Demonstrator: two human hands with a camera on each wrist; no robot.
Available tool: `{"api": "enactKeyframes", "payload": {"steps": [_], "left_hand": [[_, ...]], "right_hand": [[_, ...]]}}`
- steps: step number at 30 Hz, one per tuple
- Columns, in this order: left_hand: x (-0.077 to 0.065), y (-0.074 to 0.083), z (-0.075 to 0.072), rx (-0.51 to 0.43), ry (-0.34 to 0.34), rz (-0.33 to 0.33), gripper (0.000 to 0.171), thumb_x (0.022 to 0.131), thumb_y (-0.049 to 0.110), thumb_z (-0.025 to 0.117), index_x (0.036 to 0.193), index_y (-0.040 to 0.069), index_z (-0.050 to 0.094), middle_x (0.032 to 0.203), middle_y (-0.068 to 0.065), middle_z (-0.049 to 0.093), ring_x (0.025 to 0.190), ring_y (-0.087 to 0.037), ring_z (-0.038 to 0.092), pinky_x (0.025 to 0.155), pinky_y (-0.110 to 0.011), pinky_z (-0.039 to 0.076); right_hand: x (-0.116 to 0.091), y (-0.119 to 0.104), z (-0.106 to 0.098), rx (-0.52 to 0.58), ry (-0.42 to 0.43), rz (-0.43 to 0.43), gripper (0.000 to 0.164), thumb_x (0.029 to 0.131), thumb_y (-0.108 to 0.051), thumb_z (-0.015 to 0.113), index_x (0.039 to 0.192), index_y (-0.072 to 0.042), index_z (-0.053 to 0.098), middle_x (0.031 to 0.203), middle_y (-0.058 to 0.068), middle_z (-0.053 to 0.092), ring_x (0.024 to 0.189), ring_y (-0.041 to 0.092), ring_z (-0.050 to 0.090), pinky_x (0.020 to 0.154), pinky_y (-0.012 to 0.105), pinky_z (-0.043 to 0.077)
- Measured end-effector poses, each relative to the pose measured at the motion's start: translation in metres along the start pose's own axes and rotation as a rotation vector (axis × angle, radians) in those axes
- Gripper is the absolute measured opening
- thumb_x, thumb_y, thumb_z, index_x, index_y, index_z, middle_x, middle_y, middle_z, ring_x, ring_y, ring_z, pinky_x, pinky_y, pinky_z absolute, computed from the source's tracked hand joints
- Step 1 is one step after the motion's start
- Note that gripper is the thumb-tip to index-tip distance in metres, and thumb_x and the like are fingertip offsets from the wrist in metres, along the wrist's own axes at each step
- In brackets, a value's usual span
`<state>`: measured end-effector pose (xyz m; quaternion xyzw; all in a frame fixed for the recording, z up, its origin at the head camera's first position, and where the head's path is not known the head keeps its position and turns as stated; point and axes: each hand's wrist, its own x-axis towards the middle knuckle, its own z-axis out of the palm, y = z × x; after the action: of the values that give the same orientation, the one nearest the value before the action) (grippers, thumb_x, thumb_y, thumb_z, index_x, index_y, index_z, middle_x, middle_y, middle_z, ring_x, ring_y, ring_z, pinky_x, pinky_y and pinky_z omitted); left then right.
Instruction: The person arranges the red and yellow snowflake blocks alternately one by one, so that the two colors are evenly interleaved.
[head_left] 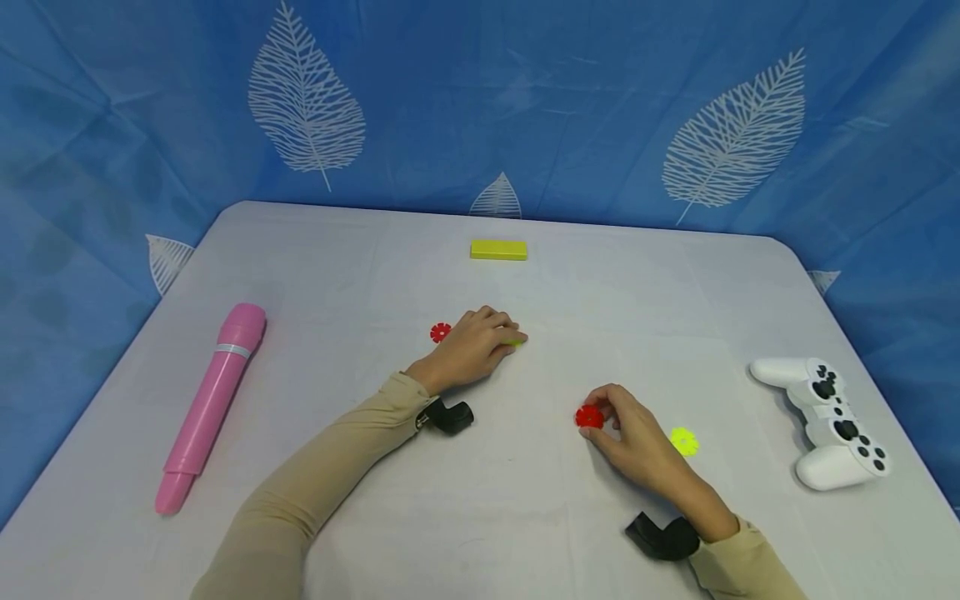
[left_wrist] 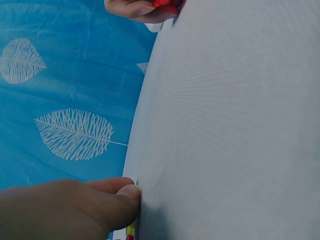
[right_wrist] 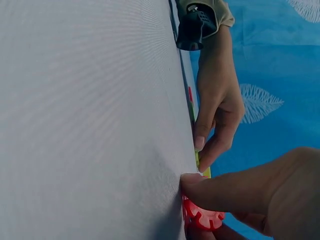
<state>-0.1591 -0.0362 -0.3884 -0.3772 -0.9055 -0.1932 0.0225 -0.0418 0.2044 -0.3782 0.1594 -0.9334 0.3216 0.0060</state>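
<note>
My left hand (head_left: 471,346) is low over the table's middle, its thumb and fingertips pinching a yellow-green notched disc (head_left: 514,342), mostly covered by the fingers. Just left of that hand, a red notched disc (head_left: 440,332) lies flat. My right hand (head_left: 633,437) pinches another red notched disc (head_left: 588,417) between thumb and fingers; the right wrist view shows this red disc (right_wrist: 206,216) tilted up close to the tabletop. Beside the right hand's outer edge lies a second yellow-green notched disc (head_left: 684,442).
A yellow rectangular block (head_left: 498,250) lies near the far edge. On the left is a pink microphone-shaped object (head_left: 212,400), on the right a white game controller (head_left: 828,421). Blue leaf-patterned cloth (head_left: 510,100) hangs behind the white table (head_left: 360,275).
</note>
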Motion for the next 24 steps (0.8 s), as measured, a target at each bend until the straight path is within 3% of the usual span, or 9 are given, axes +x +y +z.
{"api": "enactKeyframes", "payload": {"steps": [8,16,24], "left_hand": [[-0.0002,0.0002,0.0000,0.009,0.002,-0.001,0.025,0.089,0.018,0.057,0.113,0.019,0.065,0.112,-0.001,0.061,0.105,-0.020,0.051,0.086,-0.036,0.041],[-0.0005,0.0001,0.0004,0.016,0.000,-0.002,0.025,0.090,0.019,0.056,0.113,0.019,0.065,0.112,0.000,0.061,0.106,-0.020,0.051,0.087,-0.036,0.041],[-0.0008,0.0001,0.0009,0.014,-0.007,-0.010,0.025,0.089,0.019,0.056,0.113,0.020,0.064,0.113,0.000,0.061,0.106,-0.019,0.051,0.087,-0.036,0.041]], "right_hand": [[-0.0007,0.0033,0.0026,0.013,-0.004,-0.140,0.033,0.073,0.004,0.069,0.101,-0.010,0.059,0.088,-0.004,0.057,0.075,0.005,0.049,0.064,0.018,0.044],[-0.0005,0.0021,0.0048,-0.002,0.008,-0.276,0.033,0.074,0.014,0.062,0.090,-0.014,0.068,0.088,-0.001,0.053,0.078,0.010,0.052,0.068,0.019,0.044],[-0.0012,-0.0020,0.0064,-0.026,0.022,-0.272,0.033,0.076,0.015,0.059,0.091,-0.012,0.069,0.090,-0.003,0.054,0.082,0.010,0.052,0.069,0.022,0.044]]}}
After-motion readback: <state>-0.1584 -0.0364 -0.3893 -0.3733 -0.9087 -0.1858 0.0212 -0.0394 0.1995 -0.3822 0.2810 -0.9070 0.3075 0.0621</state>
